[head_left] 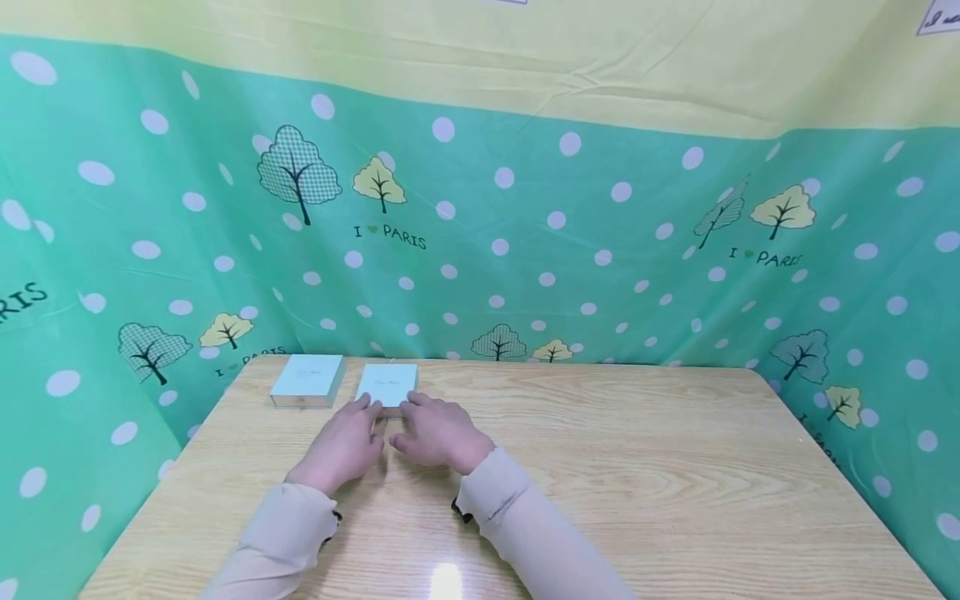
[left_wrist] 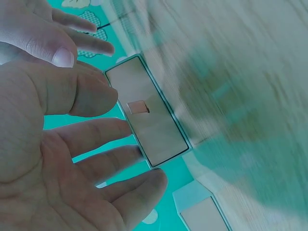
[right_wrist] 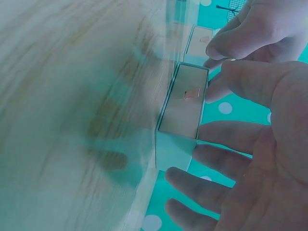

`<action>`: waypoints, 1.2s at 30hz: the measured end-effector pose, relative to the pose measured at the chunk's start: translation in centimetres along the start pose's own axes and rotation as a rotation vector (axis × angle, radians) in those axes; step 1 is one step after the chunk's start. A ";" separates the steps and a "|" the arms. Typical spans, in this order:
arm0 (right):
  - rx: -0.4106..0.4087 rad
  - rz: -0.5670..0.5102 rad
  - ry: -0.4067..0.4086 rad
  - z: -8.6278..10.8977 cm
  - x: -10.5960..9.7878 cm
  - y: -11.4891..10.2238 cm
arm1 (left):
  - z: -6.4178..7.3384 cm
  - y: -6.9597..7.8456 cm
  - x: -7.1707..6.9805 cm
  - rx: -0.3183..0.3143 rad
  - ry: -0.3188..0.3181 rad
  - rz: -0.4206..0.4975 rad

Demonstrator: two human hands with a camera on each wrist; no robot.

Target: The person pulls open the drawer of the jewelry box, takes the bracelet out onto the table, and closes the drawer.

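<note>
A pale blue box [head_left: 387,385] with small print on its lid stands near the back of the table. Its beige front [left_wrist: 156,127], edged in blue, carries a small pinkish pull tab [right_wrist: 192,93]. At the box's near left corner my left hand [head_left: 341,443] rests its fingertips on the top edge. My right hand [head_left: 437,430] touches the near right corner, its fingers loosely extended. Neither thumb is wrapped round the box; both stay in front of it. To the left, apart from both hands, sits a second pale blue box [head_left: 307,377] of similar make.
Both boxes stand on a light wood-grain table [head_left: 660,467]. Behind and beside it hangs a green and yellow curtain [head_left: 525,275] with dots and printed trees. A bright reflection shows on the tabletop near the front.
</note>
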State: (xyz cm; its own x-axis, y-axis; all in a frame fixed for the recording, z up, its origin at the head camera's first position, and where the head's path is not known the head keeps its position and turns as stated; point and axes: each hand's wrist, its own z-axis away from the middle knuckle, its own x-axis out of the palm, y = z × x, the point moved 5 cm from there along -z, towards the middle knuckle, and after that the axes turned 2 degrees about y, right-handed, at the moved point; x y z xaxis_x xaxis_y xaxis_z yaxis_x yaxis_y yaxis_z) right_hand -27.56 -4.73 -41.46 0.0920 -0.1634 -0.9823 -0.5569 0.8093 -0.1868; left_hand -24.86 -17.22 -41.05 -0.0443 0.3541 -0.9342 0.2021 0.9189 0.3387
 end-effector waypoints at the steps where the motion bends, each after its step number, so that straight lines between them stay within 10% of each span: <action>1: 0.005 -0.007 -0.003 0.1 0.0 0.1 | 0.0 0.0 0.0 -0.001 0.001 0.000; 36: -0.003 -0.114 0.030 1.7 -0.4 0.8 | 0.4 1.3 0.7 0.011 0.024 -0.044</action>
State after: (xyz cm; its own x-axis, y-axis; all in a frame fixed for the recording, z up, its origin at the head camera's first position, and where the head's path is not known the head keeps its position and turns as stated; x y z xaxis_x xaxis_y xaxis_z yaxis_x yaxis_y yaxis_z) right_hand -26.68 -3.05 -41.24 0.1304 -0.2714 -0.9536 -0.5463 0.7830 -0.2975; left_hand -24.26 -15.84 -41.27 -0.0769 0.3172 -0.9452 0.2097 0.9320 0.2957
